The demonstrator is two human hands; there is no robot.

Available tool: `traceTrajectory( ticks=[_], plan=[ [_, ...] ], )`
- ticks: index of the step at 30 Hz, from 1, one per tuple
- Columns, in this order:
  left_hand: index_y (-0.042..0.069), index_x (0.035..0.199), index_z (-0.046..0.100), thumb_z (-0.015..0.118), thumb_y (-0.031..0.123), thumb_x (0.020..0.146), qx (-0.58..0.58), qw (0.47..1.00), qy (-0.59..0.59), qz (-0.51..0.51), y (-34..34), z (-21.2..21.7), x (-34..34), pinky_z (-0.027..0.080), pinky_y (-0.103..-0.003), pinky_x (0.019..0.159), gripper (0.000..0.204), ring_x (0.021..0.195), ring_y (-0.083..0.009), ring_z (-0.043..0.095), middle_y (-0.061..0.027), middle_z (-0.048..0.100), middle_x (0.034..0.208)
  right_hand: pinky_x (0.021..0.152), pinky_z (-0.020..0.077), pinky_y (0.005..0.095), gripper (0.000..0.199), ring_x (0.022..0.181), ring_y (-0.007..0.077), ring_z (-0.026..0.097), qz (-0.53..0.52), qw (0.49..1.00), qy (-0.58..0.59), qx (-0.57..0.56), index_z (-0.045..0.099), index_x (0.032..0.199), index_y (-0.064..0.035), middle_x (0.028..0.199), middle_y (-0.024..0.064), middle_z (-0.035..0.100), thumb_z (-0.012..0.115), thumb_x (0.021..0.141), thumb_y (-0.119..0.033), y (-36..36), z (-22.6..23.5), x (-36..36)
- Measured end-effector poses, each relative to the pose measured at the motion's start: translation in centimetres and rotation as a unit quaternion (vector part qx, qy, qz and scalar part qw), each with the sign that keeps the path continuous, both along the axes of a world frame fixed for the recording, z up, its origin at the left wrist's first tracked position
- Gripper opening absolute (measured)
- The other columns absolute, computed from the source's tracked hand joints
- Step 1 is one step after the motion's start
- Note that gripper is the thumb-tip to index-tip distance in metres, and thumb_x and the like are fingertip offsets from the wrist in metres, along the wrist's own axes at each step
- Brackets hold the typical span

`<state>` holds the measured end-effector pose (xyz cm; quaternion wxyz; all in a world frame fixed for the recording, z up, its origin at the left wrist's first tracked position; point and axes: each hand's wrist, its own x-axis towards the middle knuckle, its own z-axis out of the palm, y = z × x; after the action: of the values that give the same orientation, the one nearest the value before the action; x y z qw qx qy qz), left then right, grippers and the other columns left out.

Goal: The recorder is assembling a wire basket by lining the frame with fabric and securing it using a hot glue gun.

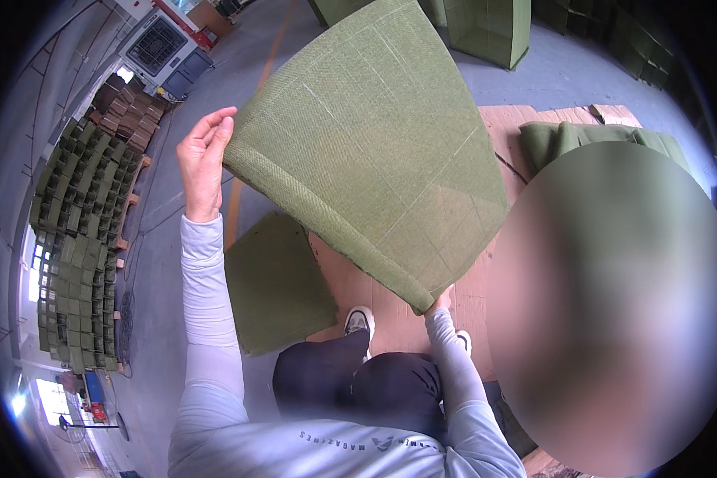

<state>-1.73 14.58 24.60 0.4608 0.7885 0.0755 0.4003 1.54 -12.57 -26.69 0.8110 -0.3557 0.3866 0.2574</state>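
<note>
A large green woven-fabric panel (374, 135) is held up in front of me, tilted, with straight crease lines across its face. Along its near edge runs a thick rounded fold. My left hand (205, 155) pinches the panel's left corner between thumb and fingers. At the near, lower corner, my right hand (444, 300) grips the fabric; most of its fingers are hidden behind it. Below the panel, a flat green fabric piece (279, 291) lies on the floor to the left.
Brown cardboard (350, 275) covers the floor by my feet. Folded green fabric (605, 137) lies at the right, partly behind a blurred patch. An upright green fabric box (490, 32) stands far off. Stacked green pieces (76, 247) sit on pallets at left, near a floor fan (92, 425).
</note>
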Motion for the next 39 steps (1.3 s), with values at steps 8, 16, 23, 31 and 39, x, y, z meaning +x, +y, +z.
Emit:
traceTrajectory(
  ticks=[8,16,23,31,39],
  plan=[
    [-0.001,0.108,0.065,0.062,0.014,0.09,0.031,0.999,0.007,0.028,-0.7,-0.7,1.4,0.042,-0.017,0.077,0.023,0.083,-0.0034,0.057,-0.001,0.066,0.094,0.059,0.0374,0.0316,0.075,0.054,0.0145,0.04,-0.047,0.998,0.047,-0.021,0.053,0.086,-0.0072,0.059,-0.0005,0.048,0.024,0.085,-0.076,-4.6,-1.3,-2.5],
    [0.0,0.111,0.064,0.062,0.015,0.091,0.006,1.0,0.005,0.01,0.1,0.1,1.7,0.042,-0.018,0.08,0.025,0.087,-0.0052,0.057,-0.0021,0.065,0.099,0.096,0.044,0.0446,0.056,0.115,0.0266,0.052,0.08,0.976,-0.158,0.126,0.043,0.131,-0.0024,0.129,0.0103,0.052,0.049,0.094,-0.044,-4.3,0.1,-3.4],
    [-0.003,0.108,0.063,0.065,0.022,0.089,0.053,0.997,0.052,0.018,-2.0,0.4,1.1,0.044,-0.019,0.07,0.031,0.078,-0.0053,0.057,-0.0027,0.065,0.087,0.093,0.0467,0.047,0.053,0.113,0.0282,0.054,0.06,0.988,-0.124,0.071,0.046,0.127,-0.0023,0.126,0.0112,0.053,0.051,0.094,-0.044,-4.8,0.1,-3.9],
    [-0.002,0.081,0.064,0.071,0.018,0.084,0.131,0.985,0.108,0.02,-4.5,1.2,0.4,0.038,-0.019,0.059,0.021,0.066,-0.0028,0.049,0.0035,0.058,0.072,0.097,0.0441,0.0498,0.063,0.118,0.0304,0.051,0.033,0.993,-0.073,0.083,0.039,0.135,-0.0051,0.135,0.0112,0.047,0.045,0.093,-0.052,-4.9,-0.7,-4.0],
    [0.0,0.086,0.067,0.067,0.012,0.087,0.158,0.982,0.078,0.067,-6.7,-0.8,0.1,0.039,-0.017,0.065,0.013,0.07,-0.003,0.052,0.0031,0.062,0.076,0.093,0.0466,0.0487,0.072,0.116,0.0308,0.053,-0.03,0.995,0.009,0.095,0.038,0.137,-0.0063,0.136,0.011,0.047,0.036,0.091,-0.062,-2.8,-4.2,-1.9]
  ],
)
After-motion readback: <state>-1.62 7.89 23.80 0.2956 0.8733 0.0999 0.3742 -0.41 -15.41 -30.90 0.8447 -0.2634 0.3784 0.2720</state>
